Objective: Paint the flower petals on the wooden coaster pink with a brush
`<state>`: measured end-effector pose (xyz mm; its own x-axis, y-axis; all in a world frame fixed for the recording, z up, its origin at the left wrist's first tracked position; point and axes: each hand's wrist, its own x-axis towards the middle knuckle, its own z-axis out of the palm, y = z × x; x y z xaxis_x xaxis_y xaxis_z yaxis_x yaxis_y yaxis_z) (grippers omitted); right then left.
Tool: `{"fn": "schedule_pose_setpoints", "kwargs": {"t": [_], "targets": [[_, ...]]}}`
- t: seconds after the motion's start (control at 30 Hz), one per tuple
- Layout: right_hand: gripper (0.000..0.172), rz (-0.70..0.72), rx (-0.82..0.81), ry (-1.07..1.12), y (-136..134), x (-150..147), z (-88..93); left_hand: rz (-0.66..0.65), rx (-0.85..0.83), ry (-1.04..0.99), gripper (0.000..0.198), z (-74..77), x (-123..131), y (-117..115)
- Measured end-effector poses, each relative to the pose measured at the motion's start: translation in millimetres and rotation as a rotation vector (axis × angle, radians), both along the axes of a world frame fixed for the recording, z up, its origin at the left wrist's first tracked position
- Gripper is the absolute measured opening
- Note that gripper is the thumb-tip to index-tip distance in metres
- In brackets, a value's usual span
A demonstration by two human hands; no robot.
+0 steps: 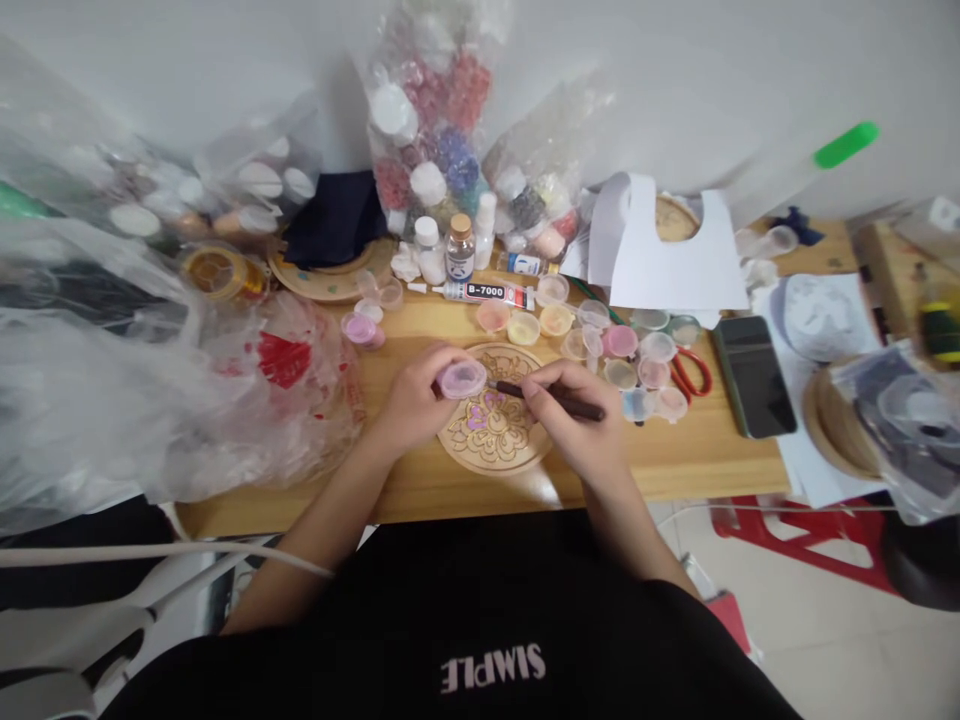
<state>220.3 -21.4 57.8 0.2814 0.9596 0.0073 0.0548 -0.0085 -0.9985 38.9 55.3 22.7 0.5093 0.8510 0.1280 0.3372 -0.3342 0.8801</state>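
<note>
A round carved wooden disc (495, 440) with a flower pattern lies on the wooden table (697, 460) in front of me; part of its centre is coloured pink and purple. My left hand (415, 403) is closed round a small clear pot of pale purple content (462, 379), held over the disc's upper left edge. My right hand (577, 420) pinches a dark thin pen-like tool (551, 398), whose tip points left toward the pot.
Several small pots of colour (637, 360) cluster right of the disc, with red-handled scissors (694, 372) and a dark phone (754, 375). A B-7000 glue tube (491, 292) and small bottles (459, 248) stand behind. Plastic bags (150, 380) crowd the left; white paper (664, 255) lies at the back right.
</note>
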Motion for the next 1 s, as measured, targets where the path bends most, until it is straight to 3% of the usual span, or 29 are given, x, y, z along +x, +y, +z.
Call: {"fn": "schedule_pose_setpoints", "kwargs": {"t": [0.33,0.67,1.0], "targets": [[0.016,0.029,-0.097,0.154,6,11,-6.3,-0.055,-0.095,-0.029,0.009,5.3,-4,-2],[0.015,-0.015,-0.138,0.354,4,7,-13.4,-0.017,-0.113,-0.104,0.01,5.0,-3,-4],[0.01,-0.015,-0.061,0.278,-2,17,-13.7,-0.007,-0.146,-0.143,0.017,2.3,-2,-5]]}}
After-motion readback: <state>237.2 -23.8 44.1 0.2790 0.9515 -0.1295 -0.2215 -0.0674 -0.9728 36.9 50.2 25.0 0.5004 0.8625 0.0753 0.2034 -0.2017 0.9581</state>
